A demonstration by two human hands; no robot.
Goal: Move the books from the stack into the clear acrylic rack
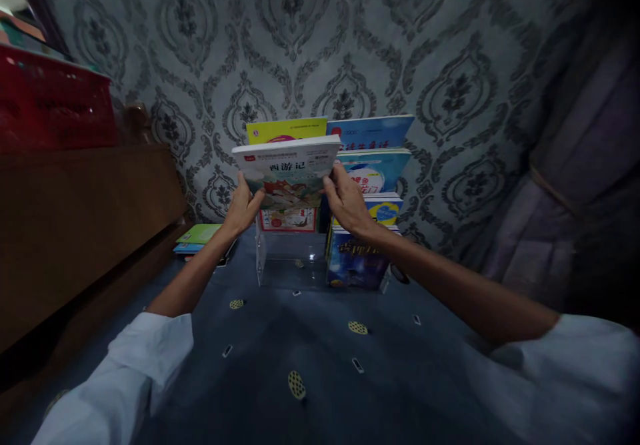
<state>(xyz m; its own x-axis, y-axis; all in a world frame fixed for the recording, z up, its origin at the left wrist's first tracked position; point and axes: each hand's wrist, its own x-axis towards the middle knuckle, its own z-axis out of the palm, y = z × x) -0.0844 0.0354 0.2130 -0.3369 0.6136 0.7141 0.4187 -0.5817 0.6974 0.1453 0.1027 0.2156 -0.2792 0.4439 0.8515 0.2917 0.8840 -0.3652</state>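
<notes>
Between my left hand [243,208] and my right hand [349,199] is a picture-covered book [287,181], gripped at its two side edges with the thumbs on the front cover. It is held upright above a clear acrylic book stand [290,261]. Behind it, a yellow book [287,128] and a red-bordered book [290,220] show in part. Blue books [373,131] stand in the right half of the stand, with a dark blue book [357,261] at the front. My right forearm passes in front of some of them.
A small stack of books [203,237] lies left of the stand on the dark blue patterned cloth [250,378]. A brown wooden cabinet [90,225] bears a red box [55,101] at the left. Patterned wallpaper rises behind, and a tied curtain [550,185] hangs at the right.
</notes>
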